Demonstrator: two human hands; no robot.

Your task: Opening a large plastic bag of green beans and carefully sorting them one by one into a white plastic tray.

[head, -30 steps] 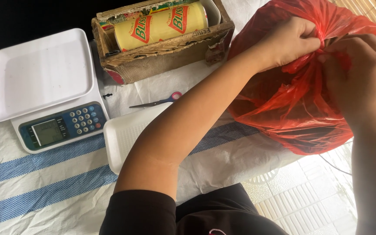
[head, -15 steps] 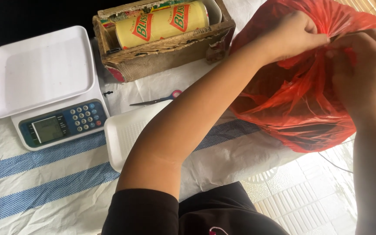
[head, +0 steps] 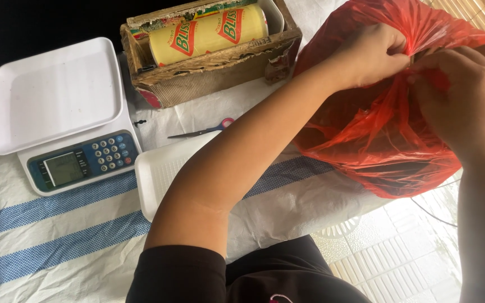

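Note:
A large red plastic bag (head: 377,140) sits at the right edge of the table, bulging and crinkled. My left hand (head: 369,56) reaches across and pinches the gathered plastic at the bag's top. My right hand (head: 461,92) grips the same bunched plastic from the right, so both hands meet at the bag's mouth. What is inside the bag is hidden.
A white digital scale (head: 57,112) with a flat tray and keypad stands at the left. A worn cardboard box (head: 209,78) holding a yellow roll (head: 206,33) is at the back. Scissors (head: 200,132) and a white foam tray (head: 161,171) lie on the white, blue-striped cloth (head: 57,235).
Both hands have shifted slightly along the bag's top and drawn the plastic tighter together. The bag's mouth looks more gathered than before.

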